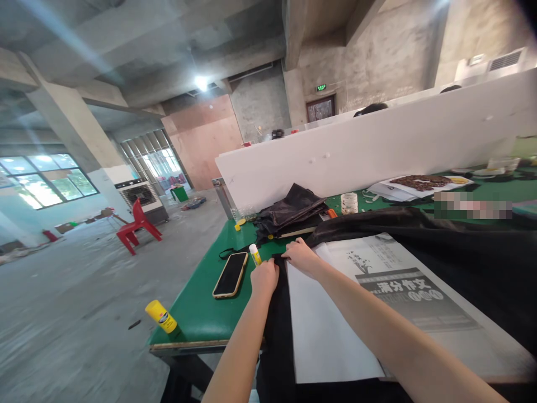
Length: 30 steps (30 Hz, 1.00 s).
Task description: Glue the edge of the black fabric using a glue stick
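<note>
A large black cloth lies over the green table and hangs past its front edge. My left hand is closed on the cloth's left edge. Close beside it, my right hand pinches the same edge, its fingertips partly hidden. Printed paper sheets rest on the cloth beneath my right forearm. A small glue stick with a white cap stands just behind my left hand. To its left lies a phone, dark screen up.
A yellow glue stick stands at the green table's left corner. Folded black fabric, a clear jar and a heap of brown pieces sit farther back. A white partition runs behind them. A red chair stands left.
</note>
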Each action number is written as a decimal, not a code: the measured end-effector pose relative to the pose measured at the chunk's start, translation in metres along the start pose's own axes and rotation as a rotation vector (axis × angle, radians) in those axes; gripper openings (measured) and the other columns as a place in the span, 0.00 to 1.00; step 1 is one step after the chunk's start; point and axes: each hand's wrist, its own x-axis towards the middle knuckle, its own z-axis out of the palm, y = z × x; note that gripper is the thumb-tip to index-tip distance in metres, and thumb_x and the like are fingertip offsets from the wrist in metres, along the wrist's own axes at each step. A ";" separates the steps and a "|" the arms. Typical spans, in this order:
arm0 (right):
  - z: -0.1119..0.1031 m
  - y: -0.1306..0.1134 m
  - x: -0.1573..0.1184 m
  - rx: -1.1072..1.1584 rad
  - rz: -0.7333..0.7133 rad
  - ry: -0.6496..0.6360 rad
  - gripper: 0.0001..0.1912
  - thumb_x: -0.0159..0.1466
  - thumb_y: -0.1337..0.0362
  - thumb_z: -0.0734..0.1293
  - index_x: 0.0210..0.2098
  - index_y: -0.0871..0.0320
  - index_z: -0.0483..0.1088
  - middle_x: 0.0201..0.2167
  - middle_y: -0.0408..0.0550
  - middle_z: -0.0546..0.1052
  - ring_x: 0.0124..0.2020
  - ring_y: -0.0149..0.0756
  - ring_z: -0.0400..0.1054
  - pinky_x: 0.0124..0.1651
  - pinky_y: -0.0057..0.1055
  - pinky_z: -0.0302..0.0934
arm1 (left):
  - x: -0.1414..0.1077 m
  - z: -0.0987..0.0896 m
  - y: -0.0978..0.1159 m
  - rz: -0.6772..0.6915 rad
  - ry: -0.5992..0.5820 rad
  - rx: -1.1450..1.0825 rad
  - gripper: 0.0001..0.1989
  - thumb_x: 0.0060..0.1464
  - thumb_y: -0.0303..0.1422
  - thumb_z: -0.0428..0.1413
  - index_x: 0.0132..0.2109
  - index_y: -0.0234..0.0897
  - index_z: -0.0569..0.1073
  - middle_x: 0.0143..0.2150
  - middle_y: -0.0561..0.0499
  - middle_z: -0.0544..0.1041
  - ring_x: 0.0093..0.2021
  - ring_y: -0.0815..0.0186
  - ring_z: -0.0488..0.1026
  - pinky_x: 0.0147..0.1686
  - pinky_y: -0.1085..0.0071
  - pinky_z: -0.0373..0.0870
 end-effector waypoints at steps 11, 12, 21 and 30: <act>0.002 -0.011 -0.003 0.024 0.092 0.081 0.19 0.67 0.58 0.53 0.35 0.57 0.73 0.39 0.50 0.71 0.43 0.37 0.61 0.47 0.35 0.50 | 0.002 0.007 -0.007 0.001 0.016 -0.061 0.16 0.59 0.38 0.46 0.52 0.42 0.69 0.41 0.44 0.77 0.39 0.58 0.75 0.36 0.66 0.68; 0.003 -0.012 -0.002 0.023 0.104 0.094 0.19 0.67 0.56 0.54 0.35 0.56 0.73 0.39 0.50 0.71 0.43 0.37 0.61 0.47 0.35 0.50 | 0.003 0.009 -0.009 0.003 0.017 -0.071 0.16 0.59 0.38 0.46 0.52 0.43 0.69 0.41 0.45 0.77 0.39 0.59 0.75 0.36 0.67 0.67; 0.006 -0.014 0.004 -0.050 0.024 0.093 0.12 0.63 0.58 0.61 0.35 0.59 0.71 0.39 0.48 0.71 0.46 0.39 0.60 0.53 0.41 0.47 | 0.005 0.015 -0.017 0.023 0.093 -0.132 0.14 0.59 0.36 0.47 0.50 0.41 0.68 0.41 0.46 0.76 0.38 0.59 0.74 0.35 0.68 0.67; 0.008 -0.016 0.007 -0.104 0.014 0.030 0.13 0.64 0.58 0.61 0.42 0.60 0.68 0.43 0.49 0.70 0.45 0.37 0.65 0.50 0.43 0.59 | 0.006 0.014 -0.010 0.275 0.158 -0.166 0.18 0.61 0.33 0.44 0.56 0.35 0.64 0.57 0.45 0.68 0.58 0.66 0.62 0.56 0.71 0.58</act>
